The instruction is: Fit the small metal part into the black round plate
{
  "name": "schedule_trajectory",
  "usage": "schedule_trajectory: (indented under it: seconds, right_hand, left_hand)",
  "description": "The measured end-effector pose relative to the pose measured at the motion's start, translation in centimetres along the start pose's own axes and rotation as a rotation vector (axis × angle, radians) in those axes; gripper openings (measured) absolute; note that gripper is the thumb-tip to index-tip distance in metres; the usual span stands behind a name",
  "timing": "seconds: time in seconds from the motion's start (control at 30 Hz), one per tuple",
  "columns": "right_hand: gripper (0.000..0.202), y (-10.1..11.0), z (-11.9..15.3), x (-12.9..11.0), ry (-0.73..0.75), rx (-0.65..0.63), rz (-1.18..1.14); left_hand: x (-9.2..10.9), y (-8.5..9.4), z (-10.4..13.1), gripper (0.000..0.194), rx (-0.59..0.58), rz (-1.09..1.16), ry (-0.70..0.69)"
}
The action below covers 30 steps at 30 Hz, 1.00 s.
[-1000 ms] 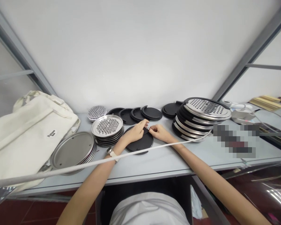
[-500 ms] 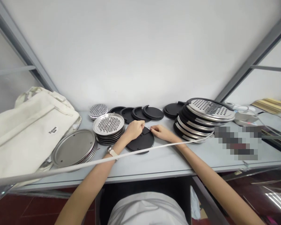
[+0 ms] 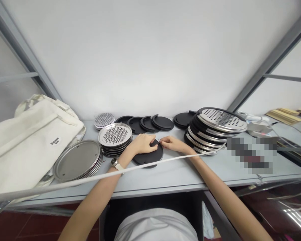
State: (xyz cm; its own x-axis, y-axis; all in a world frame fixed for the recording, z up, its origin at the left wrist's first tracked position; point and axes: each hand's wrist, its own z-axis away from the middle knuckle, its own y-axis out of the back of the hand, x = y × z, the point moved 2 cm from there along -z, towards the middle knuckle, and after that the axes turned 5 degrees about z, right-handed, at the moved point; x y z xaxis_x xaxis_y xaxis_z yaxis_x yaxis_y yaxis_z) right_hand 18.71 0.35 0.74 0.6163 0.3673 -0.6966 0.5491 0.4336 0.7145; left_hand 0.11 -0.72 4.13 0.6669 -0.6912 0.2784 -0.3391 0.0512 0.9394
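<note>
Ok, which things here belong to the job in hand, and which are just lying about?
Likely in the job:
black disc under the left hand, right hand near its edge
other black discs behind it
round graters
metal plates

Likely just lying about:
cream bag
yellow strips, far right

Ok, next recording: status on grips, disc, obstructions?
Left grip resting on black disc. Right grip pinched at disc's far-right edge; anything held, too small to tell. White cord crosses the view before both forearms.
</note>
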Motion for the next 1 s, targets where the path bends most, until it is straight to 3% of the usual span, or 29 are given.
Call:
schedule_trajectory:
  seconds: [0.17,0.43,0.53,1.0]
  right_hand:
    - [0.038,0.17,0.48,-0.24,0.017,-0.09,-0.048]
    - [0.032,-0.2,0.04,-0.33,0.089,0.027,-0.057]
    - [0.035,-0.12,-0.02,-0.24,0.079,0.013,-0.049]
    - [0.045,0.18,0.22,0.1,0.076,-0.012,0.009]
  left_hand:
    - [0.16,-0.35,-0.04,0.016,-0.014,0.02,-0.072]
    - [0.25,-0.7,-0.32,0.017,0.014,-0.029,-0.127]
    - [0.34,-0.67,-0.38,0.016,0.035,-0.057,-0.145]
    - [0.05,-0.93,-0.7,0.019,0.048,-0.062,0.019]
